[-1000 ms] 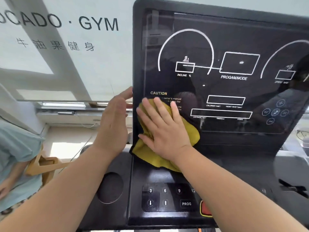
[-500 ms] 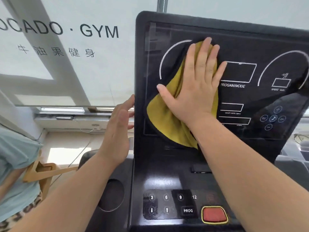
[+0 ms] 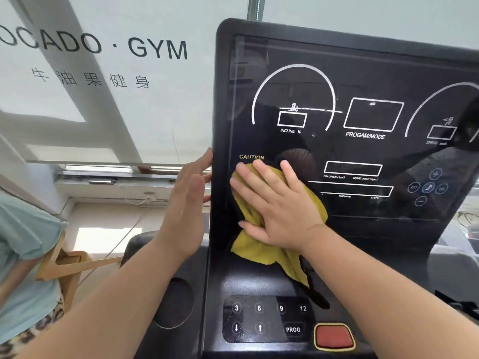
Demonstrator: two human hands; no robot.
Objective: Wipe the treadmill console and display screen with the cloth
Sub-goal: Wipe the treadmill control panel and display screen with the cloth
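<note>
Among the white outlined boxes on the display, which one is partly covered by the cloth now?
The long, lowest box, above TIME and STEPS. Its left end disappears under the yellow cloth pressed by the right hand; the other boxes show complete outlines.

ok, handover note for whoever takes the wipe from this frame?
Right hand: flat, pressing the yellow cloth on the display screen, lower left, under the CAUTION label.
Left hand: open, fingertips at the screen's left edge, holding nothing.
Done: can't tell from this frame.
Left: presumably the rest of the screen, then the keypad and red button.
</note>
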